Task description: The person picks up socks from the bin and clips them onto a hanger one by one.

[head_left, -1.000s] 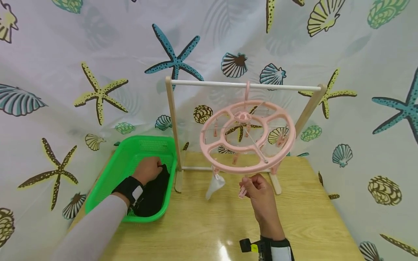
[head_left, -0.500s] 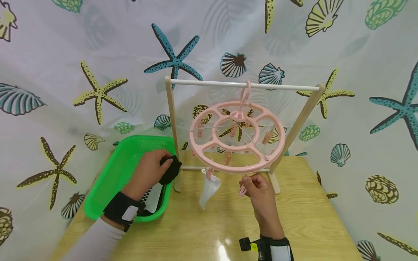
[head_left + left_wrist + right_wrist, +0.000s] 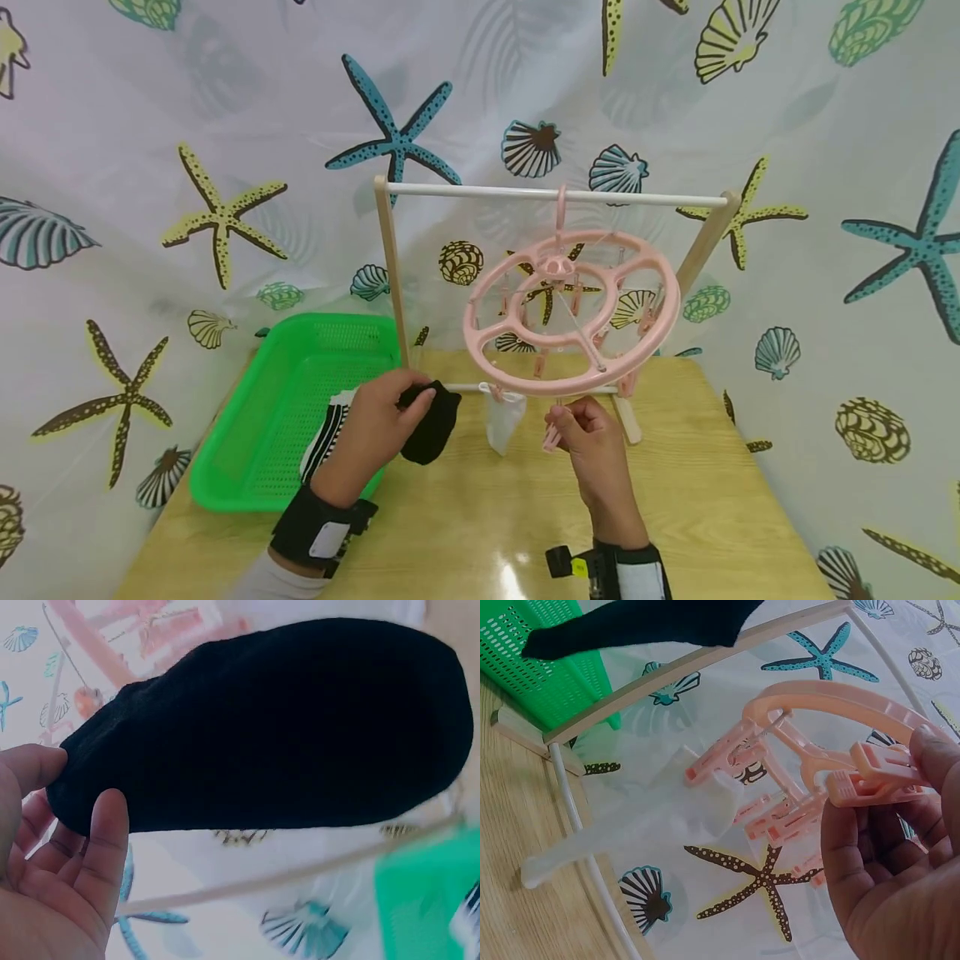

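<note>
Black sock in the left hand, clothespin pinched in the right

From the head view, I have the left hand (image 3: pixel 375 429) pinching a black sock (image 3: pixel 432 423) in the air, just right of the green plastic basket (image 3: pixel 273 425), where a black-and-white striped sock (image 3: pixel 326 437) lies. The right hand (image 3: pixel 596 442) pinches a pink clothespin (image 3: pixel 551 437) under the near edge of the round clip hanger (image 3: pixel 555 387). The hanger hooks over the stand's white top rod (image 3: pixel 465 192), I judge so its clips can dangle above the wooden table (image 3: pixel 697 483). A white sock (image 3: pixel 504 421) hangs left of the right hand. The yellow tag (image 3: pixel 580 567) at the right wrist is too small for me to read.

On the left wrist view, thumb and fingers nip the black sock by one end, probably to leave the rest unbunched. I see no label on it.

On the right wrist view, thumb and fingers press the clothespin from opposite sides, probably to work its spring; I cannot tell how wide its mouth stands. Another pin grips the white sock's cuff, so the toe hangs free. I find no brand or readable writing anywhere.
</note>
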`<state>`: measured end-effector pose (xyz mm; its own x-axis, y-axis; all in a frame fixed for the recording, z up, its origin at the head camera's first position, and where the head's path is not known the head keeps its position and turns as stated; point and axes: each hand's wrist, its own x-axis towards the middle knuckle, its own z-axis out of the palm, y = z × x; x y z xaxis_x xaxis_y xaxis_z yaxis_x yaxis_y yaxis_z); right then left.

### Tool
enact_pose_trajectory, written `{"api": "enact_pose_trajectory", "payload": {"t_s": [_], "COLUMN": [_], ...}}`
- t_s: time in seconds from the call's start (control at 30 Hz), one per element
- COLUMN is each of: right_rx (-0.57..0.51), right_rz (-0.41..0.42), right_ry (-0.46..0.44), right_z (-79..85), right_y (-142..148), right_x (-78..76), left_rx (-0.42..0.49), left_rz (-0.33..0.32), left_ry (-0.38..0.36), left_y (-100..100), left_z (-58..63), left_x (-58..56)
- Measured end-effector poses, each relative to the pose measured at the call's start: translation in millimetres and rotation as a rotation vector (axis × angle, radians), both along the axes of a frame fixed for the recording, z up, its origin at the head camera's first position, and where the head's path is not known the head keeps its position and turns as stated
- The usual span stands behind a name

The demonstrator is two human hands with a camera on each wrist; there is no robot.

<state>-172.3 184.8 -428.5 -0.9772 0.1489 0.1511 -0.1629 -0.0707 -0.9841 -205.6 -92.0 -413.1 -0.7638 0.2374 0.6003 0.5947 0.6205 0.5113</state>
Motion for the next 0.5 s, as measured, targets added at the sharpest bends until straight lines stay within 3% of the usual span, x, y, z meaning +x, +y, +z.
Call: {"api": "enact_pose_trajectory", "payload": {"t_s": [0.2, 0.5], "right_rx": [0.008, 0.010], "right_rz": [-0.019, -0.047], "right_ry": [0.014, 0.032], "right_z": [0.5, 0.0], "right_y": [1.2, 0.5], "right_x": [-0.4, -1.1], "left_rx": [0.061, 0.105], "left_rz": [-0.042, -0.175], "left_ry": [-0.040, -0.123], "left_y": [29.1, 67.0], "left_z": [-19.5, -29.5], "left_x": [6.9, 18.7]}}
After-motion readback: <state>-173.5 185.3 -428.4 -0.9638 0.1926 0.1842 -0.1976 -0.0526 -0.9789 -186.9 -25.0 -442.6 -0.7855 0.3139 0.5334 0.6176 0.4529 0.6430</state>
